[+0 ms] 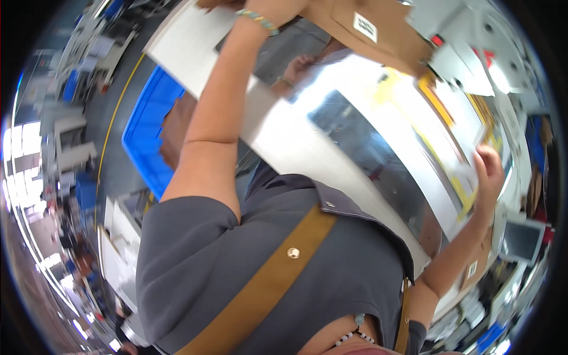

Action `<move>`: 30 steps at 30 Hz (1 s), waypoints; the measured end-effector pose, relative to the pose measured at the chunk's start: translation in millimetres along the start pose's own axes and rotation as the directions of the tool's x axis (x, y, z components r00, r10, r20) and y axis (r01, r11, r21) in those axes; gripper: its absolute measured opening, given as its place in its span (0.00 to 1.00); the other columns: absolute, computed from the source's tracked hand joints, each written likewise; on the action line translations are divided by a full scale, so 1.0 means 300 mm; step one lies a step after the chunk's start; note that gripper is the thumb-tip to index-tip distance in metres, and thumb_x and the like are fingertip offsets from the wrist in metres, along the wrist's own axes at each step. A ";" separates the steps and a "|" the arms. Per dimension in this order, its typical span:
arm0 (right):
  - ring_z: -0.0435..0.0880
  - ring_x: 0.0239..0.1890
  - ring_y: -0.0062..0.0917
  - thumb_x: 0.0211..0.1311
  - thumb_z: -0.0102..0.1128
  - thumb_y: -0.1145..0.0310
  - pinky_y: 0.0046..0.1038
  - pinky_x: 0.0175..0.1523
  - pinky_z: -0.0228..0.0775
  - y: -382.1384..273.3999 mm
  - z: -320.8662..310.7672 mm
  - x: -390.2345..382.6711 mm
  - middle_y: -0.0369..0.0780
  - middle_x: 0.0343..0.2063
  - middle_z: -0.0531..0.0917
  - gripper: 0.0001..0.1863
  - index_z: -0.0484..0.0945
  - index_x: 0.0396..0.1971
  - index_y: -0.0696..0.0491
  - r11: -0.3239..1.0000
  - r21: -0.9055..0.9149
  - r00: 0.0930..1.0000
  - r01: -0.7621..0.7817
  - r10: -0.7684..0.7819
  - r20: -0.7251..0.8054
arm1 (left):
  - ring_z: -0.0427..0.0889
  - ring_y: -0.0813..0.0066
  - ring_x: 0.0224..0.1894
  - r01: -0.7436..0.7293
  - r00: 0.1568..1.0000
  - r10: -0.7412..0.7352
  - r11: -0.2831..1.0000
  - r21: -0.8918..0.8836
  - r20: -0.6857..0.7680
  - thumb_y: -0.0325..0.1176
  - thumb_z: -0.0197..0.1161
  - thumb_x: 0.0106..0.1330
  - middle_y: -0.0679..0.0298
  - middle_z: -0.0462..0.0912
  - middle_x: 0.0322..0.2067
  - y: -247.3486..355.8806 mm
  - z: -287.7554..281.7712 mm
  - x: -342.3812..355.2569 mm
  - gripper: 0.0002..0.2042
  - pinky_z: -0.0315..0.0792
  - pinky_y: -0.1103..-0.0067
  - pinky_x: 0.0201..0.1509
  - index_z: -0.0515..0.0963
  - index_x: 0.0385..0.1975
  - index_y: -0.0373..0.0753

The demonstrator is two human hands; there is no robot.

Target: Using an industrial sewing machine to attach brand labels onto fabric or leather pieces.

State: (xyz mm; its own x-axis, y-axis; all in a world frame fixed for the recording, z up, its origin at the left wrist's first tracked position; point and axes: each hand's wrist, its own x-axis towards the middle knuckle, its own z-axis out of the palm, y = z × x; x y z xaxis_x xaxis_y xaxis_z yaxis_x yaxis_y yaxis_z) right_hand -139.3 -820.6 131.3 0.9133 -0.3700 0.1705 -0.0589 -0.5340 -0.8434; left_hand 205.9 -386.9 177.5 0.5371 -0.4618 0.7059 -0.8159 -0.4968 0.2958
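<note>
My left hand (279,8), with a beaded bracelet at its wrist, reaches to the far edge of the view. It lies against a brown sheet (337,19) bearing a white printed label; its fingers are cut off or hidden. My right hand (490,171) is raised at the right end of the worktable, fingers bent inward, beside white and yellow sheets (447,155). Whatever those fingers may hold cannot be made out. Between my hands lies a shiny, mirror-like plate (370,151), which reflects a hand and strong light.
A blue bin (142,127) with brown pieces stands left of the white table (296,139). White machine parts (473,50) rise at the far right. A screen (522,239) and another labelled brown piece (475,266) are at the right. A yellow floor line (112,121) runs along the left.
</note>
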 end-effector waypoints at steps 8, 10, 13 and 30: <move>0.81 0.50 0.15 0.76 0.64 0.74 0.18 0.60 0.69 0.128 -0.103 0.071 0.33 0.46 0.85 0.07 0.84 0.49 0.58 0.995 -0.050 0.994 -0.083 0.086 0.072 | 0.86 0.65 0.61 0.583 0.587 -0.768 0.620 -0.525 -0.256 0.16 0.53 0.75 0.52 0.84 0.62 -0.338 -0.666 -0.714 0.28 0.79 0.73 0.65 0.67 0.76 0.37; 0.81 0.50 0.15 0.76 0.64 0.74 0.18 0.60 0.69 0.124 -0.104 0.093 0.33 0.46 0.85 0.07 0.84 0.49 0.58 0.996 -0.049 0.995 -0.068 0.072 0.074 | 0.86 0.64 0.61 0.620 0.432 -0.877 0.460 -0.636 -0.213 0.14 0.52 0.73 0.51 0.83 0.63 -0.408 -0.735 -0.964 0.30 0.79 0.72 0.65 0.68 0.76 0.37; 0.81 0.49 0.15 0.76 0.64 0.73 0.18 0.60 0.69 0.072 -0.094 0.114 0.32 0.46 0.85 0.08 0.84 0.49 0.58 0.995 -0.066 0.995 -0.069 0.074 0.071 | 0.86 0.65 0.59 0.757 0.184 -0.972 0.235 -0.610 -0.146 0.13 0.52 0.72 0.53 0.83 0.62 -0.494 -0.790 -1.394 0.30 0.81 0.72 0.62 0.70 0.74 0.37; 0.78 0.42 0.10 0.75 0.67 0.69 0.15 0.43 0.66 0.215 -0.118 0.210 0.31 0.44 0.86 0.12 0.86 0.53 0.56 0.968 -0.189 0.981 -0.163 0.179 0.071 | 0.87 0.50 0.50 0.568 0.786 -0.554 0.476 0.671 -0.272 0.36 0.69 0.69 0.47 0.86 0.51 -0.641 -0.591 -1.238 0.22 0.80 0.62 0.56 0.80 0.61 0.37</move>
State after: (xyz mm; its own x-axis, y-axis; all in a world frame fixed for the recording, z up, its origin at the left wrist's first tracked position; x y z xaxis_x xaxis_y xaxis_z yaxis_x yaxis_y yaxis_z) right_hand -100.0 -905.1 105.7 0.9145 -0.4042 -0.0200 -0.2820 -0.6009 -0.7480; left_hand 125.4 10.4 -27.4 0.8165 0.1123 0.5663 0.0601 -0.9921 0.1102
